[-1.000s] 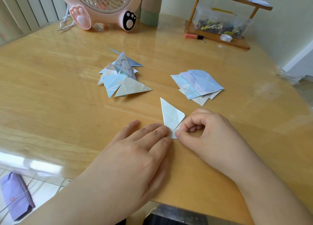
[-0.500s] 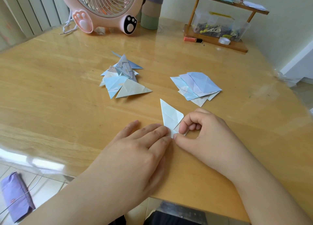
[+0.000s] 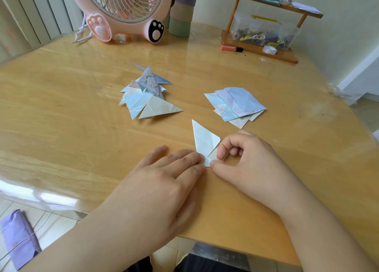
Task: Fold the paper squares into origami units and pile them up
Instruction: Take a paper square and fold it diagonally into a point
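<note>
A shiny wooden worktop (image 3: 61,111) filled the room's near side. Close to its front edge lay a pale blue paper (image 3: 204,140), half folded, with its sharp tip pointing away from the person. The left hand (image 3: 164,181) lay flat with straight fingers pressing down the paper's near corner. The right hand (image 3: 246,161) curled its thumb and first finger and pinched a small flap at that same corner. Farther back on the left sat a pile of folded units (image 3: 146,95). On the right was a stack of flat paper squares (image 3: 238,104). At the far edge stood a pink fan (image 3: 127,13) with paw feet, and a little wooden shelf (image 3: 264,25).
</note>
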Available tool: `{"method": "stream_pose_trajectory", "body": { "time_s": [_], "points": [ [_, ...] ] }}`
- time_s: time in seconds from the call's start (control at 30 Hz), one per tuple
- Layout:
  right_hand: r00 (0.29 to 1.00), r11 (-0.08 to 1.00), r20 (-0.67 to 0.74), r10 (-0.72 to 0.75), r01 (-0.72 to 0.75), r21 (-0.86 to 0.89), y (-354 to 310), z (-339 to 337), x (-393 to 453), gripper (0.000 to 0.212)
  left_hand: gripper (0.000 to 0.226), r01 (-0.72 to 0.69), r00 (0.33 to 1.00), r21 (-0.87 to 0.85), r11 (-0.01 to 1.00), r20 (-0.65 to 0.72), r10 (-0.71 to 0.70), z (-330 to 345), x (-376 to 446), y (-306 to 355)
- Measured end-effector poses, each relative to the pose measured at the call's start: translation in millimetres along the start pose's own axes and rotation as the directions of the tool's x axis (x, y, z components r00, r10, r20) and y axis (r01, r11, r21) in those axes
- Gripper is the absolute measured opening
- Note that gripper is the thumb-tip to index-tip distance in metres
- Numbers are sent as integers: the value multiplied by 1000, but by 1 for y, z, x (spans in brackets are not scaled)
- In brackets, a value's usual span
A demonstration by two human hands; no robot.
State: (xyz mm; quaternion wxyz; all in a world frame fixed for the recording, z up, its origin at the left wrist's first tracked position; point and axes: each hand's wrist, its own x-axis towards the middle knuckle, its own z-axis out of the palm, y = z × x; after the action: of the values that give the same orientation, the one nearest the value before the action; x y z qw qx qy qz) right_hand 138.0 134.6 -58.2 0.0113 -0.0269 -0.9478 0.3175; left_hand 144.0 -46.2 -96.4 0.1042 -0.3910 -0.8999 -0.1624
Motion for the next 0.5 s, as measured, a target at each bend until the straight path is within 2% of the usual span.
{"method": "stream_pose_trajectory", "body": {
  "time_s": [0.37,0.5],
  "points": [
    [999,999,37,9,-10,44,14,-7,2,15,41,17,1000,-35,999,-18,-18,0,0,0],
    [995,995,31,-93,91,51,21,-16,1,17,37,22,1000,-68,997,-12,-22,0,0,0]
  ]
}}
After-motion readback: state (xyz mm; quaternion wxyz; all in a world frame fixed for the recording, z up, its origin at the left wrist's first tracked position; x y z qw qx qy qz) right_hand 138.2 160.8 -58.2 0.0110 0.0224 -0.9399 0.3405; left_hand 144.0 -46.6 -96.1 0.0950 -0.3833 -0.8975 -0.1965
